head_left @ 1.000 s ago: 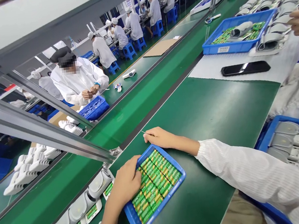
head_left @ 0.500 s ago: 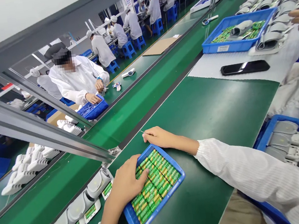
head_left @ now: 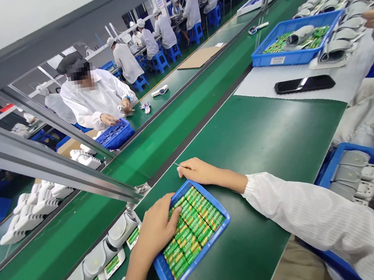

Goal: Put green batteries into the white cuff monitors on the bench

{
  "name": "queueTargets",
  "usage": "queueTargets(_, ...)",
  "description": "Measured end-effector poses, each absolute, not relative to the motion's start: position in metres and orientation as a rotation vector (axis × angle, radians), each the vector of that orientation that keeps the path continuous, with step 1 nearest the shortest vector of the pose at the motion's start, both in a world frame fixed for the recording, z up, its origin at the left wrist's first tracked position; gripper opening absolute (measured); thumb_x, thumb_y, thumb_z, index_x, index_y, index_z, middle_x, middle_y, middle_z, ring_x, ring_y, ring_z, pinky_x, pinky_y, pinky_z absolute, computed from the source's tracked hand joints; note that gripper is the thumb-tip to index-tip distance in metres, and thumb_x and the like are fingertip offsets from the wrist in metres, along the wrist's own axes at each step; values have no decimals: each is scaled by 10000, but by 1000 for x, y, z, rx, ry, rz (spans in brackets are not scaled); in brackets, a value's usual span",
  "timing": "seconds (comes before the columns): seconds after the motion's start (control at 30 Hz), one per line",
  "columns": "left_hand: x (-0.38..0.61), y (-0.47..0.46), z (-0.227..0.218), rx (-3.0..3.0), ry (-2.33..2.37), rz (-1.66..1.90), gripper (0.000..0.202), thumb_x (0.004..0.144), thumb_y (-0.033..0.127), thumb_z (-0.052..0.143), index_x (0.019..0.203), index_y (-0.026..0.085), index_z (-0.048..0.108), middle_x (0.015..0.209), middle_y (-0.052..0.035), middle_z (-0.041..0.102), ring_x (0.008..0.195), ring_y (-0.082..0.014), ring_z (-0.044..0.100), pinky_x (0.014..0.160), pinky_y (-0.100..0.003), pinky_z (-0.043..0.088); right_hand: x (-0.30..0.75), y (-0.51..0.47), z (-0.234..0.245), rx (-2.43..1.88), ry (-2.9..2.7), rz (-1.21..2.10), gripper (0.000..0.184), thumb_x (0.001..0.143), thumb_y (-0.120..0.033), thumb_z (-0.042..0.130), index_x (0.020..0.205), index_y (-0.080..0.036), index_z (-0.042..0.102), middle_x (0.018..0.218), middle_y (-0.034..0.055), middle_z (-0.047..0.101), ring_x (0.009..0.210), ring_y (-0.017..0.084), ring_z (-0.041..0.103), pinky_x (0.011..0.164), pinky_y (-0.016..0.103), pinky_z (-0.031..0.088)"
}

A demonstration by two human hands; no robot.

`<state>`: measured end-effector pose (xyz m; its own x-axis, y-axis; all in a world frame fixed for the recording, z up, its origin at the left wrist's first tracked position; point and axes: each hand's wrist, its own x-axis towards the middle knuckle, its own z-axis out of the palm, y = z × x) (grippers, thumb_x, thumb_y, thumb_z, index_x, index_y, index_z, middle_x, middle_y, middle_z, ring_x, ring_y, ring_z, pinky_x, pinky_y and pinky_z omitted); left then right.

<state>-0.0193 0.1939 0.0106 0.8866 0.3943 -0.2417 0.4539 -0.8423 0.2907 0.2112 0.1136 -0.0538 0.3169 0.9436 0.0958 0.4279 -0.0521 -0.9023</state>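
A blue plastic tray [head_left: 199, 265] full of green and gold batteries [head_left: 197, 220] in tight rows lies on the green table in front of me. My left hand [head_left: 161, 222] is closed over its left rim, the thumb inside above the batteries and the other fingers largely hidden at the outer side. Just beyond the far corner of the tray, my right hand [head_left: 196, 170] rests on the table, closed around a thin pointed metal tool [head_left: 177, 164]. Only the tool's tip shows; the rest is hidden in the fist.
White device housings [head_left: 96, 260], some with batteries, line the table at left. A metal post [head_left: 73, 158] slants beside the conveyor. Ahead right are a black phone [head_left: 304, 84] and a blue bin [head_left: 281, 58] of batteries. Grey housings fill a crate [head_left: 332, 158] at right. Co-workers sit around.
Both my hands and the battery tray stay almost in place; the left thumb has shifted slightly left. Across the conveyor, a co-worker's hands have moved, one now holding a small white part.
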Motion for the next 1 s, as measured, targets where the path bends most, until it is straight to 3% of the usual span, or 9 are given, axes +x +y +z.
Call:
queueTargets(0.33,-19,193,10,2705,617,-233,362,1119,417,312,1323,281,579,1236,-52,726,1146,-284,695,948,-427,505,212,114,-56,-1645,-1272,687,379,1072,-262,470,805,-161,720,609,-35,529,585,126,452,609,274,296)
queueTargets(0.57,-20,195,11,2649,633,-222,422,1116,402,240,1343,268,570,1235,-66,722,1187,-282,685,1030,-450,496,212,113,-56,-1626,-1268,705,380,1078,-271,465,814,-162,715,627,-26,559,592,129,476,621,269,309)
queueTargets(0.77,-19,195,11,2697,630,-263,406,1026,223,335,1351,279,572,1260,-53,722,1199,-285,680,1004,-441,492,211,112,-51,-1635,-1270,694,382,1075,-252,468,798,-158,714,620,-24,560,586,124,469,634,268,315)
queueTargets(1.0,-17,191,12,2739,634,-238,386,1016,233,408,1351,266,597,1272,-59,736,1154,-288,699,966,-417,504,211,112,-51,-1631,-1272,689,375,1069,-232,471,792,-155,712,649,-17,588,615,127,499,653,264,334)
